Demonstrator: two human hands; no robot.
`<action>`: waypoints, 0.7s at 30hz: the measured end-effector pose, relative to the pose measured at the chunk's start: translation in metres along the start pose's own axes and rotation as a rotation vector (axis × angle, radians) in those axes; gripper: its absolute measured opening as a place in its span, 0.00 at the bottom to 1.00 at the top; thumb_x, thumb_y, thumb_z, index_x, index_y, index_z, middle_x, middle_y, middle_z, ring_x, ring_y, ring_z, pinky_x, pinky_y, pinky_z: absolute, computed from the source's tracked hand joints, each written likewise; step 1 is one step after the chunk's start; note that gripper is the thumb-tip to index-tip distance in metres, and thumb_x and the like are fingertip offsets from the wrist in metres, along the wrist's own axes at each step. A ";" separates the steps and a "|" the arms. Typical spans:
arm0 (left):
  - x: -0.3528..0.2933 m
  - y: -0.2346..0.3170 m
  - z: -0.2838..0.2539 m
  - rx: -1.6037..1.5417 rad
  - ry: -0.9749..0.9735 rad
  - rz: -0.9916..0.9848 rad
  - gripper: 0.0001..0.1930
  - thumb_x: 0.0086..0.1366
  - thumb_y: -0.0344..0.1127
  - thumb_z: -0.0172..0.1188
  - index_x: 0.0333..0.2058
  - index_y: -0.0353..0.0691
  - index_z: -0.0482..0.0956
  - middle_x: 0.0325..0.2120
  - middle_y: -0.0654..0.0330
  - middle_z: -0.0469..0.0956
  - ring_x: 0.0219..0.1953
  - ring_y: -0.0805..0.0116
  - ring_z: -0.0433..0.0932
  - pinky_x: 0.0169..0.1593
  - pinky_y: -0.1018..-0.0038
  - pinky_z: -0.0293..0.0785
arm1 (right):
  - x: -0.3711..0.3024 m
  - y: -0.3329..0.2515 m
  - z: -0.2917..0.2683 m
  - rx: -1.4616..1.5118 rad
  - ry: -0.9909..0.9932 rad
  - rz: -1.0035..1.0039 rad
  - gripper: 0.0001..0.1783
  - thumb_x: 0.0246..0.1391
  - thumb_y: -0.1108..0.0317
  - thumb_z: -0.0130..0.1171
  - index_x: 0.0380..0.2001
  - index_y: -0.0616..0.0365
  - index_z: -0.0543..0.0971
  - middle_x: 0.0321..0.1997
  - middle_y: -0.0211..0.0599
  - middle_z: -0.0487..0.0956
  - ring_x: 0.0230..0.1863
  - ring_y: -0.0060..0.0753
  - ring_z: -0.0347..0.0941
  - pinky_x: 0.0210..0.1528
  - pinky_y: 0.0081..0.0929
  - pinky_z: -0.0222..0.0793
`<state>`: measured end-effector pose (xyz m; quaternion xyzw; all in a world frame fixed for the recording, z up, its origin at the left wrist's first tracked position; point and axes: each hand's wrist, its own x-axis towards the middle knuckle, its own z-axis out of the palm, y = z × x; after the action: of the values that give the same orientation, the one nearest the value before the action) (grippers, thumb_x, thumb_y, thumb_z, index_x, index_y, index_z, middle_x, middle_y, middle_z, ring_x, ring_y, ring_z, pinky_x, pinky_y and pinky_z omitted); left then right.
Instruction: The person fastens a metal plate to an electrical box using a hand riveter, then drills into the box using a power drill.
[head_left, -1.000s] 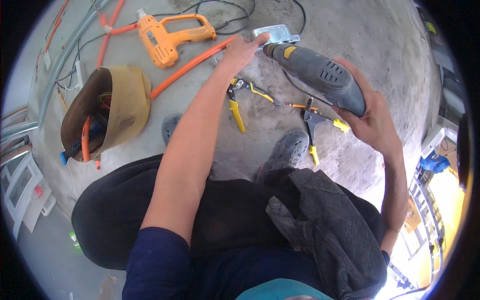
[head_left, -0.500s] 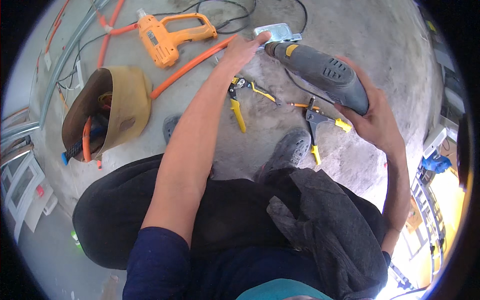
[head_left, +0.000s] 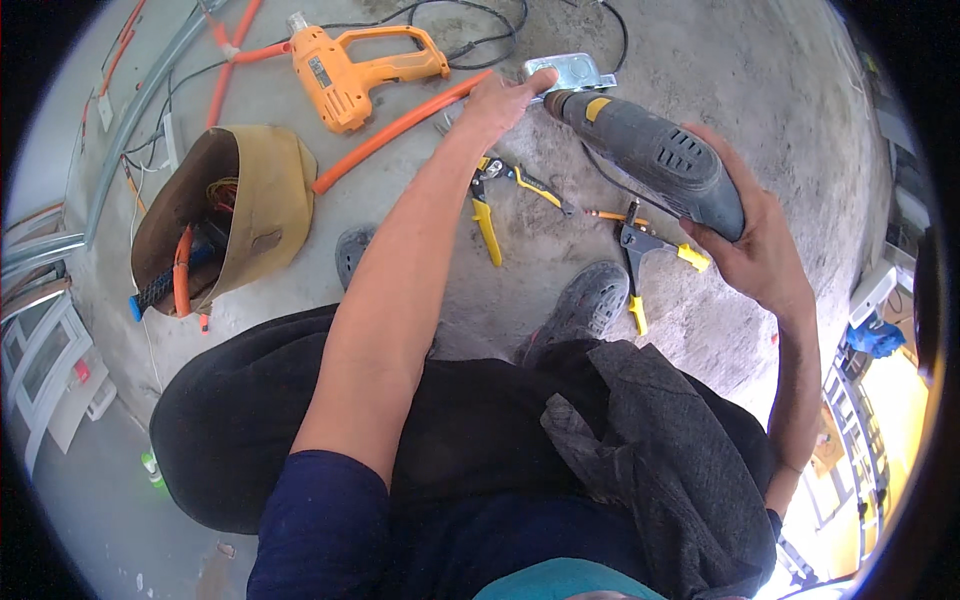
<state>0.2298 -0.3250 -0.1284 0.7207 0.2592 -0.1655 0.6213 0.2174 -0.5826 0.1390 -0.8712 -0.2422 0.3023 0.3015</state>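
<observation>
My right hand (head_left: 765, 250) is wrapped round the rear of a dark grey power drill (head_left: 650, 150) with a yellow patch near its chuck. The drill points up and left, its tip close to a shiny metal electrical box (head_left: 573, 72). My left hand (head_left: 503, 105) grips the near left edge of that box, its thumb along the side; the other fingers are mostly hidden. From beside this hand an orange conduit (head_left: 400, 133) slants down to the left. Yellow-handled wire strippers (head_left: 492, 195) and a yellow-handled hand riveter (head_left: 645, 245) lie on the floor nearer me.
An orange heat gun (head_left: 360, 72) lies at the far left, black cable (head_left: 508, 45) curling behind it. Left of my forearm stands a tan open bag (head_left: 278, 195) with tools inside. My grey clog (head_left: 592, 300) is between the pliers-like tools. Metal profiles (head_left: 115, 140) run along the left.
The whole scene has shifted slightly right and down in the picture. Both hands keep their grips, and the drill tip stays beside the metal box.
</observation>
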 end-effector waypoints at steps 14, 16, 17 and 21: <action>-0.003 0.002 0.002 0.061 0.020 0.010 0.61 0.46 0.79 0.68 0.53 0.15 0.71 0.48 0.38 0.77 0.54 0.53 0.76 0.59 0.62 0.69 | 0.000 0.001 0.002 -0.031 -0.016 0.001 0.47 0.48 0.81 0.65 0.71 0.41 0.64 0.61 0.44 0.79 0.62 0.50 0.76 0.67 0.42 0.65; -0.001 -0.001 0.003 0.079 0.085 0.025 0.61 0.45 0.79 0.68 0.53 0.15 0.71 0.48 0.38 0.77 0.54 0.53 0.76 0.58 0.62 0.70 | 0.000 0.001 0.002 -0.044 -0.018 -0.007 0.47 0.48 0.81 0.65 0.71 0.41 0.64 0.60 0.44 0.79 0.62 0.50 0.76 0.67 0.42 0.65; -0.001 0.001 0.003 0.045 0.021 0.009 0.61 0.45 0.79 0.69 0.52 0.15 0.71 0.48 0.39 0.77 0.54 0.54 0.76 0.59 0.62 0.69 | 0.001 -0.002 0.001 -0.077 -0.008 -0.035 0.46 0.48 0.81 0.65 0.71 0.42 0.64 0.59 0.46 0.80 0.59 0.53 0.78 0.61 0.43 0.70; 0.002 -0.002 0.000 0.013 -0.026 -0.005 0.60 0.45 0.79 0.69 0.50 0.17 0.71 0.47 0.41 0.77 0.53 0.55 0.75 0.60 0.64 0.68 | 0.002 -0.006 0.002 -0.102 0.015 -0.112 0.46 0.48 0.81 0.66 0.71 0.43 0.63 0.58 0.47 0.81 0.57 0.55 0.79 0.57 0.44 0.74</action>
<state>0.2303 -0.3242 -0.1315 0.7217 0.2521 -0.1780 0.6196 0.2161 -0.5764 0.1405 -0.8727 -0.3035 0.2656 0.2752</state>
